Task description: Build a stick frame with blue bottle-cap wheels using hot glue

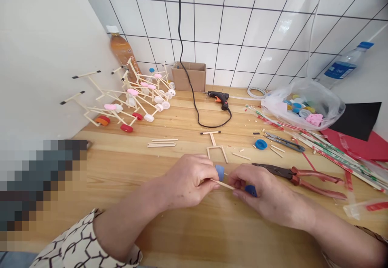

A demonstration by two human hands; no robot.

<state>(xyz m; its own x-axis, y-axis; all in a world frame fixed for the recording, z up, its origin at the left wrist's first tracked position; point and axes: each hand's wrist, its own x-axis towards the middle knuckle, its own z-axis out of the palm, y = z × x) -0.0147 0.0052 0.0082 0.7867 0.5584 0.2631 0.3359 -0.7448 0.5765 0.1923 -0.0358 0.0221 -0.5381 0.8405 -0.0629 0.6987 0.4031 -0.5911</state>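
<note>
My left hand (194, 179) is closed, its thumb and fingertips pinching one end of a thin wooden stick (224, 185). A light blue bottle cap (220, 172) shows at the tips of its fingers. The stick's other end reaches my right hand (263, 191), which is closed too. A dark blue bottle cap (251, 190) sits between the right thumb and fingers, mostly covered. Just beyond my hands lies a small frame of wooden sticks (213, 139), with a black-tipped crossbar at its far end.
Red-handled pliers (303, 176), snips (285, 141) and a loose blue cap (261, 144) lie rightward. Further back are a corded glue gun (220, 97), a cardboard box (189, 77) and a bag of caps (303, 102). Several stick models (130, 94) stand left, near loose sticks (162, 142).
</note>
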